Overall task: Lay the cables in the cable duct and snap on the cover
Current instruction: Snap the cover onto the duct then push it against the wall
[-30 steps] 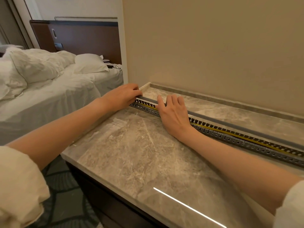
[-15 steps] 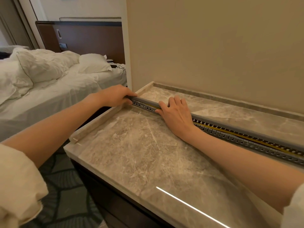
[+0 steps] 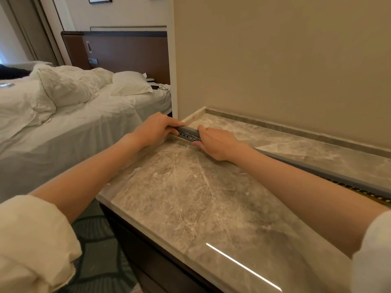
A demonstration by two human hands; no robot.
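Grey cable duct (image 3: 189,136) lies along the marble counter (image 3: 190,197), cover (image 3: 317,169) on top, sitting down at my end. A yellow cable (image 3: 378,200) shows at far right. My left hand (image 3: 153,129) curls closed on the duct's end; my right hand (image 3: 218,142) wraps over the cover, just beside it.

I see both my arms stretched forward, bare to the rolled-up sleeves. My left hand (image 3: 155,129) is curled, fingers closed around the end of the duct (image 3: 187,133). My right hand (image 3: 218,143) lies palm-down, fingers bent over it, just beside the left.
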